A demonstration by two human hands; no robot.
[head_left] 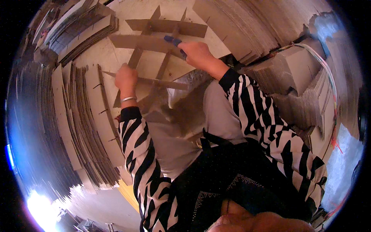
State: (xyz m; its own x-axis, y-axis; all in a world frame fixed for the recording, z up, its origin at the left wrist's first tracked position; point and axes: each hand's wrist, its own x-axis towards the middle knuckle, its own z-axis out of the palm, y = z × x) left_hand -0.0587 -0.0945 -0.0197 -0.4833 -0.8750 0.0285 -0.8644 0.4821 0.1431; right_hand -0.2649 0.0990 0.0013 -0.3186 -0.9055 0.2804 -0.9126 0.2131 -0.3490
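In front of me, slotted cardboard strips cross into an open divider grid (pixel 156 43) with several cells. My left hand (pixel 126 79) is closed at the left end of the near cross strip (pixel 164 84), its fingers partly hidden from above. Farther off and to the right, my right hand (pixel 198 54) grips the right end of the middle cross strip (pixel 127 41). Blue coverings (pixel 172 40) wrap its fingertips. The far cross strip (pixel 168 28) sits across the two lengthwise strips, touched by neither hand.
The grid lies on a pale board (pixel 96 52). Upright stacks of slotted cardboard strips (pixel 85 120) stand at the left, with another stack (pixel 87 36) at the far left. Large cardboard piles (pixel 232 31) and folded stacks (pixel 290 71) line the right, beside a bundle of cords (pixel 322 62).
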